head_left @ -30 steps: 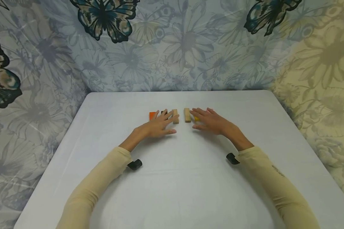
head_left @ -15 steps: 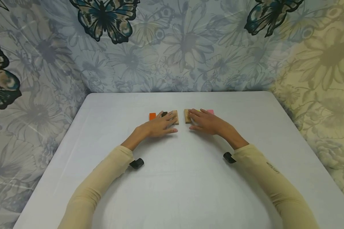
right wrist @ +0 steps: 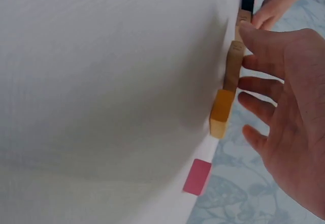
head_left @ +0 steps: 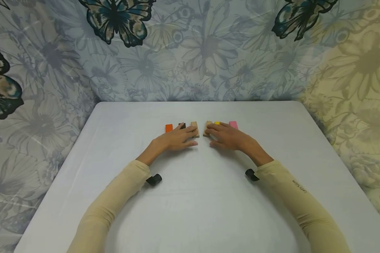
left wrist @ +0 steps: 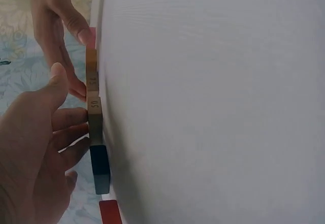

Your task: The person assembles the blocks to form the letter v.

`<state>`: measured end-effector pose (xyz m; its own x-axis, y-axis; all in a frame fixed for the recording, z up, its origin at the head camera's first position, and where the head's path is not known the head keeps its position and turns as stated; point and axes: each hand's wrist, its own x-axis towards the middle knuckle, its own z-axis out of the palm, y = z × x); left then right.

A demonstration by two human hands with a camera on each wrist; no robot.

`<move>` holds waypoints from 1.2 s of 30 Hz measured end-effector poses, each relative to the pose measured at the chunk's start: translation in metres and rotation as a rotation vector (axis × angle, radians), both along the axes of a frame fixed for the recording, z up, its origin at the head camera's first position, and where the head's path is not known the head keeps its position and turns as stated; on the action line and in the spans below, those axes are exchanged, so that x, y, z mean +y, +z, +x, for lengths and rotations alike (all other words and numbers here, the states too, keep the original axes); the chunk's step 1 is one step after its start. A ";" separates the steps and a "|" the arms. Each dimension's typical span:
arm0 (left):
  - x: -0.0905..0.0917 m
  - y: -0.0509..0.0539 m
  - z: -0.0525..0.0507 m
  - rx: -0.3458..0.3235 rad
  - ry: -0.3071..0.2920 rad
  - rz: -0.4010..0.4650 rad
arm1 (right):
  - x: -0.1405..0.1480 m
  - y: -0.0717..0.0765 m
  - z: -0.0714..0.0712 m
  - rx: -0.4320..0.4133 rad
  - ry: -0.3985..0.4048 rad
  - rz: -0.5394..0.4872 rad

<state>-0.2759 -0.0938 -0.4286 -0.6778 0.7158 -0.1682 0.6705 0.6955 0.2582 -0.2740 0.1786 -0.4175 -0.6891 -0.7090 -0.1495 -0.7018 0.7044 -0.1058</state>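
Several small blocks lie in a row: an orange block (head_left: 169, 128), a black block (head_left: 181, 124), two plain wooden blocks, a yellow block (head_left: 217, 123) and a pink block (head_left: 233, 124). My left hand (head_left: 175, 138) reaches over the black block, its fingers at the left plain block (left wrist: 95, 113). With fingers extended, my right hand (head_left: 228, 137) lies over part of the yellow block, fingertips at the right plain block (right wrist: 234, 64). A narrow gap separates the two plain blocks in the head view. Both plain blocks carry small printed marks. Neither hand visibly grips anything.
The blocks lie on a white-covered table (head_left: 196, 196), towards its far edge. A patterned cloth (head_left: 206, 63) with flowers and butterflies hangs behind and at the sides. A dark wrist camera (head_left: 154, 180) sticks out from the left sleeve, another (head_left: 252, 174) from the right.
My right hand has shifted slightly left, its fingertips coming over the right plain block, which is now a little tilted. The pink block shows more. My left hand has moved slightly right.
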 end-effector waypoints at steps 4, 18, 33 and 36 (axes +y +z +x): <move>0.002 0.000 0.001 0.047 -0.010 -0.017 | -0.003 0.001 0.001 0.007 0.011 -0.002; 0.012 0.006 0.004 0.093 -0.002 -0.025 | -0.002 0.006 -0.003 -0.108 0.011 -0.056; 0.018 0.008 0.005 0.123 0.002 -0.012 | -0.010 0.028 -0.020 -0.298 0.029 -0.087; 0.018 0.008 0.004 0.141 -0.010 -0.017 | -0.012 0.028 -0.021 -0.329 0.016 -0.086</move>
